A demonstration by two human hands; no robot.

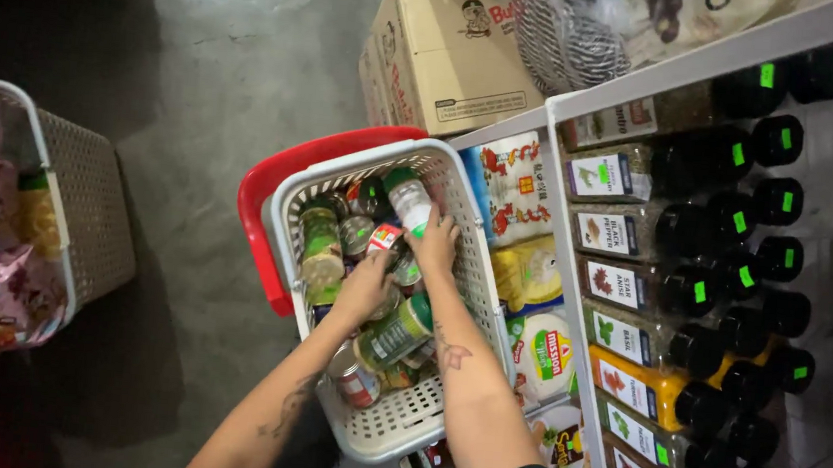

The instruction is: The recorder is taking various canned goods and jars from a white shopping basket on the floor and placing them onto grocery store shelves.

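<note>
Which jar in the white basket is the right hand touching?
The white jar with a green cap at the basket's far end; the right hand rests on it.

I see a white-capped jar (409, 201) tilted at the white basket's (399, 428) twelve o'clock end. Other jars and tins (320, 246) lie jumbled from its centre toward six o'clock.

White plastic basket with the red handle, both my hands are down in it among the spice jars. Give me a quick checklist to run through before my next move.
1. White perforated plastic basket sits level: ok.
2. Right hand touches the white-bodied, green-capped jar: ok; firm grip: cannot tell.
3. Left hand is among the jars; holding one: cannot tell.
4. Green-capped jar of green herbs lies on its side between the forearms: ok.
5. Red plastic handle is folded back, off the jars: ok.
6. Caps closed: cannot tell.
</note>
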